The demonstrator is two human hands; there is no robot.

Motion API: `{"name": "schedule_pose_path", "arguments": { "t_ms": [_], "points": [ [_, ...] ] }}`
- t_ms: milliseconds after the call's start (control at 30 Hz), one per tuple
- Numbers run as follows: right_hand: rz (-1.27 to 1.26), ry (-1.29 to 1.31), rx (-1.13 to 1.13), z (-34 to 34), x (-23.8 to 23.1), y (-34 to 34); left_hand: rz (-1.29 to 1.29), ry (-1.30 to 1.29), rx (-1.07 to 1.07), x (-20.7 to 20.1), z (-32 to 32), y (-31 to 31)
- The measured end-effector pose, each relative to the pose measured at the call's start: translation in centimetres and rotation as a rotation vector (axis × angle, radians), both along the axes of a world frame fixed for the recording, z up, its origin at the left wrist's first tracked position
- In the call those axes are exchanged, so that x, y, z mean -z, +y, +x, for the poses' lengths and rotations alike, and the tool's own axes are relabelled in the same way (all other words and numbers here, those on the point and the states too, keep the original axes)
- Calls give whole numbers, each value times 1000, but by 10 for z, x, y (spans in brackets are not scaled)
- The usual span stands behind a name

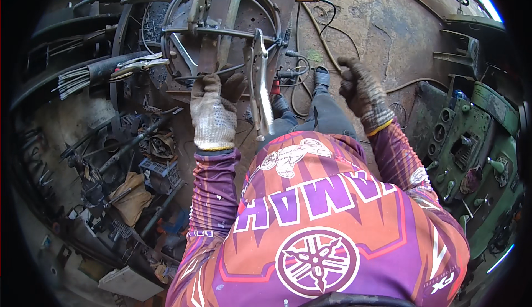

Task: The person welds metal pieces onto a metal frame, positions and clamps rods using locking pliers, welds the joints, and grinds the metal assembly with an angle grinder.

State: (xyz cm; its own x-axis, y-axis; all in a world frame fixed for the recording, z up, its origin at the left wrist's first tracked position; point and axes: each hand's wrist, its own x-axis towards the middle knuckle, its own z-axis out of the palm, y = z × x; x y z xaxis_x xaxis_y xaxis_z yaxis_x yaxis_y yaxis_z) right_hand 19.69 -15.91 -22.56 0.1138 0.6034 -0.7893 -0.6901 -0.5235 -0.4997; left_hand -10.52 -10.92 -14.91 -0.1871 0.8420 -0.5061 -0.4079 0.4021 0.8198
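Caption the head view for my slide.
Stained, gloved left hand at a round, dark metal frame; stained, gloved right hand apart, above worn brown floor.

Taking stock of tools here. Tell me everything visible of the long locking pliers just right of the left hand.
The locking pliers are long, bare-looking metal, shiny in places. Two slim handles run side by side, ends toward the picture's bottom. Their upper end overlaps the round metal frame; whether it grips is unclear. The gloved left hand seems not to touch them.
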Motion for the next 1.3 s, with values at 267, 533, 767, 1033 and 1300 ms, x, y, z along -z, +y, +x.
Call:
{"name": "schedule_pose_path", "arguments": {
  "t_ms": [267,533,767,1033,1300],
  "points": [
    [311,-114,-93,56,-11,109,-16,-153,15,8,-9,-6],
    [579,-258,-282,32,-45,181,40,-517,-92,31,-29,-6],
    [1009,-570,-413,-21,-102,287,-113,69,-181,15,0,0],
    [1191,-1184,-834,-144,-214,461,59,-176,-140,-4,10,-6],
    [1269,-1078,-976,-228,-212,541,54,-58,-161,26,0,4]
  ]
}}
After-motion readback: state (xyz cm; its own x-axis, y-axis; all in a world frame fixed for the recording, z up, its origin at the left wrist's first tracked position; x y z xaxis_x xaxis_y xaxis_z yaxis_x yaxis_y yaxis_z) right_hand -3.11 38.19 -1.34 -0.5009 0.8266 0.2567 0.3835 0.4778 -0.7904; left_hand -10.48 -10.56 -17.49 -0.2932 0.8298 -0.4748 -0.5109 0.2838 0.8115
